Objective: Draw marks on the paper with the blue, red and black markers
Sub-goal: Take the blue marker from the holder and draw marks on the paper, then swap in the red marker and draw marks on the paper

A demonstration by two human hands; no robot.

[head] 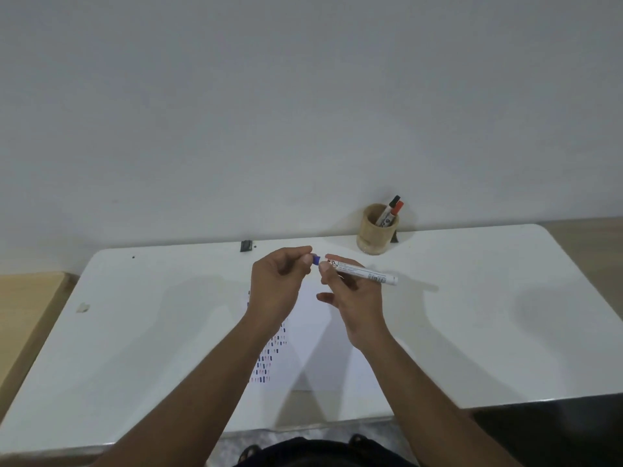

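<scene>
My right hand [350,298] grips the white barrel of the blue marker [365,273], held level above the paper. My left hand [279,281] pinches the marker's blue cap [316,259] at the barrel's left end; whether cap and barrel are joined is hidden by my fingers. The white paper [313,348] lies on the table under both hands, with rows of short blue, red and dark marks [268,358] along its left side. The red marker [397,207] and the black marker [393,201] stand in a wooden cup [374,235] at the back.
The white table [141,332] has a small black object [246,246] at its back edge and a wall right behind. A wooden surface [23,305] adjoins on the left. My lap shows below the front edge.
</scene>
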